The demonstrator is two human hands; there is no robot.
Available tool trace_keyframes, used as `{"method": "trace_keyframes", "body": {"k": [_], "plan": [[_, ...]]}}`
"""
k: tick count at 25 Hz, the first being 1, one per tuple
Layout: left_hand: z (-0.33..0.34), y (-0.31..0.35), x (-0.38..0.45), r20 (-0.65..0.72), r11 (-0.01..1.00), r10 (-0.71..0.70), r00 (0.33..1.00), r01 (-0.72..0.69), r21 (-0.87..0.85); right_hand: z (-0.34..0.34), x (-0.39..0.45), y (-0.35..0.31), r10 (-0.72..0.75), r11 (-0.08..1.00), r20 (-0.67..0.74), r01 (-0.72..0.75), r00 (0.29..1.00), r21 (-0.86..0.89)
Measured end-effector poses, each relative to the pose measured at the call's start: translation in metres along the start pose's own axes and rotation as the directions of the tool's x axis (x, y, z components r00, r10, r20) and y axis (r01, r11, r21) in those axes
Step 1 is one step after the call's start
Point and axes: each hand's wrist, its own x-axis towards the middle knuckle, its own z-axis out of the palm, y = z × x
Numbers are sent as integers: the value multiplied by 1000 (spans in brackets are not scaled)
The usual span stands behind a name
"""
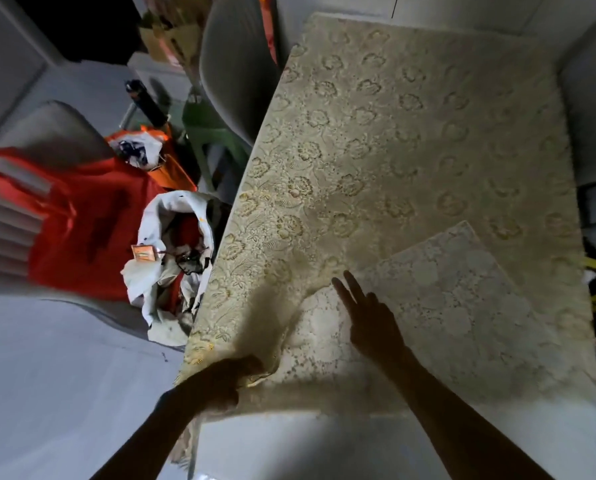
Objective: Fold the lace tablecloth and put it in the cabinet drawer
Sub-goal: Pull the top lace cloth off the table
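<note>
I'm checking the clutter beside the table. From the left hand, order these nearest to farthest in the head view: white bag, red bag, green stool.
From the left hand:
1. White bag, just beside the table.
2. Red bag, farther left.
3. Green stool, farthest up.

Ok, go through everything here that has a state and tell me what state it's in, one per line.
lace tablecloth: spread over the table, near corner lifted and turned back
folded-over layer: lying flat on the cloth
left hand: gripping the cloth's near edge
right hand: flat, fingers straight, pressing the cloth
white bag: open, full
</note>
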Motion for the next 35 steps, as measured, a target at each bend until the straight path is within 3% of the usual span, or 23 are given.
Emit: {"method": "trace_keyframes", "body": {"k": [2,4,6,8,10,12,14,15,16,17,18,19,21,23,26,28,29,31,33,35], "plan": [[-11,1,11,-20,1000,-4,1000,4,28,0,22,-3,-40,999,-12,39,999,-32],[-26,9,21,-179,995,-36,983,53,89,2,31,-4,-28,999,28,29,999,-42],[-52,20,32,-307,952,-27,951,118,282,1,23,1,80,997,121,-79,989,-13],[-89,34,43,-294,914,-32,955,147,379,-7,12,14,232,967,184,-247,955,59],[-132,55,52,-300,931,-13,954,121,344,-30,8,38,339,933,81,-345,937,99],[-168,79,56,-521,965,60,851,85,250,-61,16,67,425,899,-130,-402,896,173],[-183,104,57,-781,952,157,604,118,283,-92,28,87,488,861,-287,-399,824,317],[-180,113,57,-828,932,206,521,154,328,-101,30,92,493,854,-322,-379,808,358],[-167,122,55,-827,922,244,507,144,361,-105,26,93,480,861,-332,-361,812,359],[-147,129,54,-774,907,284,566,103,408,-102,18,93,457,873,-318,-350,831,339],[-118,132,54,-671,882,323,667,45,470,-90,3,91,432,887,-271,-352,860,299],[-86,130,56,-538,860,334,774,-16,510,-71,-16,88,404,902,-190,-355,895,246],[-28,118,60,-333,844,266,905,-51,534,-27,-64,87,393,913,21,-393,919,110],[-1,111,62,-301,866,245,922,-69,495,12,-104,92,469,880,137,-475,872,15],[15,105,69,-424,789,414,806,-85,608,36,-122,101,564,825,79,-564,822,-21],[21,98,71,-462,815,444,768,-131,565,37,-123,102,550,834,40,-551,834,13],[27,94,69,-466,859,405,787,-152,490,36,-126,100,537,842,47,-539,842,34],[42,88,56,-410,930,181,894,-21,366,37,-146,93,494,863,119,-502,862,54],[70,76,35,-286,914,71,956,52,402,45,-180,78,422,884,231,-454,876,107],[107,73,3,-156,900,33,987,39,435,57,-226,60,345,889,360,-425,867,172]]}}
